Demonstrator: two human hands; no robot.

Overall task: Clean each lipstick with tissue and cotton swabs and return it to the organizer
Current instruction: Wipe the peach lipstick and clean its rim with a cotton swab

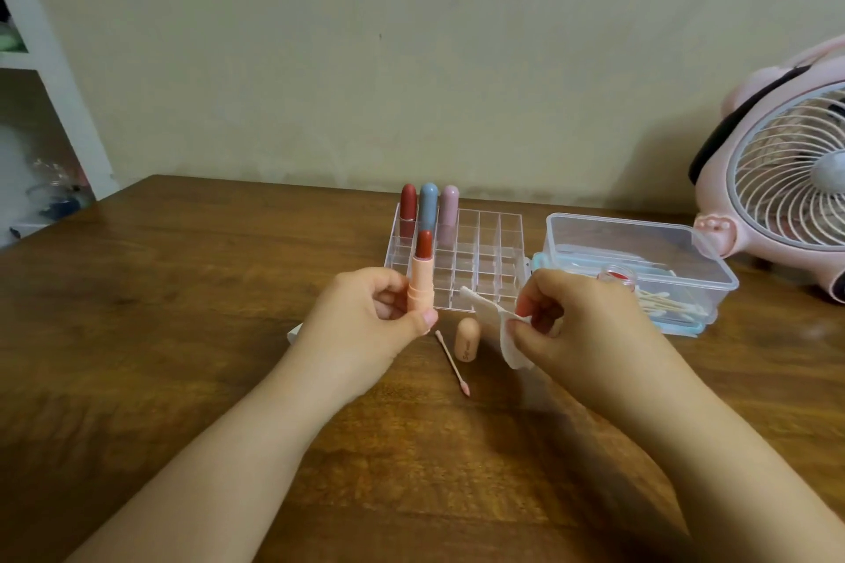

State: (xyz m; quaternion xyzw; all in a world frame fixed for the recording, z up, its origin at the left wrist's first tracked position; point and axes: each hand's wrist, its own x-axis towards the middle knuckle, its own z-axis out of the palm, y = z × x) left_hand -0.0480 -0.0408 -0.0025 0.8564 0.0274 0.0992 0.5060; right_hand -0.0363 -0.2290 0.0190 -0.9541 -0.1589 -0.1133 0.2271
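Lipstick upright in my left grip, tissue pinched in my right

My left hand (375,325) grasps the open lipstick (421,283) by its peach base, thumb and fingers curled round it, holding it upright above the surface (183,334) with the dark red bullet exposed at the top. My right hand (580,320) pinches a folded white tissue (496,325) between thumb and fingers, just beside the lipstick but apart from it.

Between my hands, on the wood, the lipstick's peach cap (467,341) stands on end, and a pink cotton swab (451,363) lies slanted just to its left.

Behind the lipstick sits the clear organizer (484,256), a grid of compartments. Three capped lipsticks stand in its back row at the left: a red one (408,208), a blue-grey one (428,208) and a pale pink one (449,210).

To the organizer's right stands a clear plastic box (640,261) holding more swabs (663,306) and a small round pot of red (619,277). A pink fan (786,178) stands at the far right, near the wall.
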